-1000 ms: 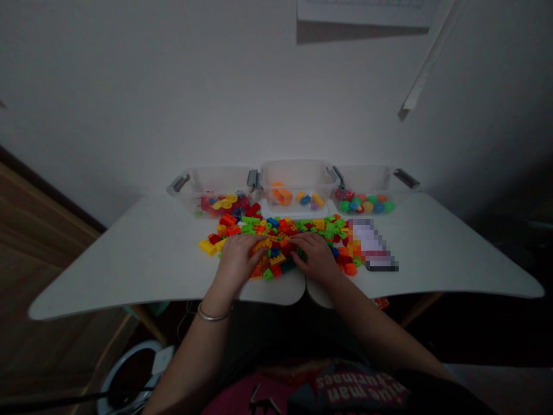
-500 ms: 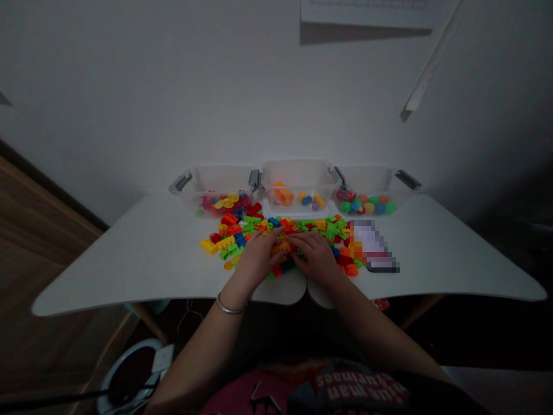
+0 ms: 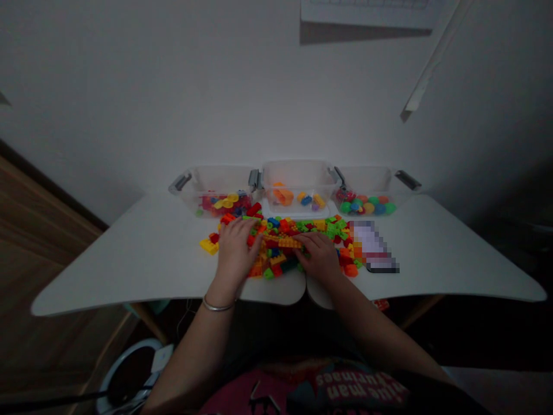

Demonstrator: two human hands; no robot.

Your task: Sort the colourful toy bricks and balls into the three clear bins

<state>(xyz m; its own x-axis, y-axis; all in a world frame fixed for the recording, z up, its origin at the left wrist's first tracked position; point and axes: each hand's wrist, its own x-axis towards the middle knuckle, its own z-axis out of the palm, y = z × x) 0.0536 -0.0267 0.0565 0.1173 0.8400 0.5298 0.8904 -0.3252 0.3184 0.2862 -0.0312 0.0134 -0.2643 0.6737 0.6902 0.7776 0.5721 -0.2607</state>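
Observation:
A pile of colourful toy building bricks (image 3: 274, 270) spreads across the middle of the table, in red, yellow, green, orange and blue. My right hand (image 3: 318, 256) is closed on the right end of a long studded piece of joined bricks (image 3: 288, 242), orange-yellow with red along it, held over the pile. My left hand (image 3: 235, 248) lies over the left side of the pile, fingers stretched forward and thumb apart. Bricks under its fingers are partly hidden, and nothing shows in its grasp.
Three clear plastic bins stand along the wall: the left bin (image 3: 192, 199) and middle bin (image 3: 298, 167) hold plastic pieces, the right bin (image 3: 401, 187) coloured balls. A pixelated phone-like object (image 3: 374, 248) lies right of the pile. The white table (image 3: 129, 248) has a notch in front.
My left hand has let go of the joined bricks and moved left over the pile. My right hand has stayed nearly in place, still gripping the piece, now more visible.

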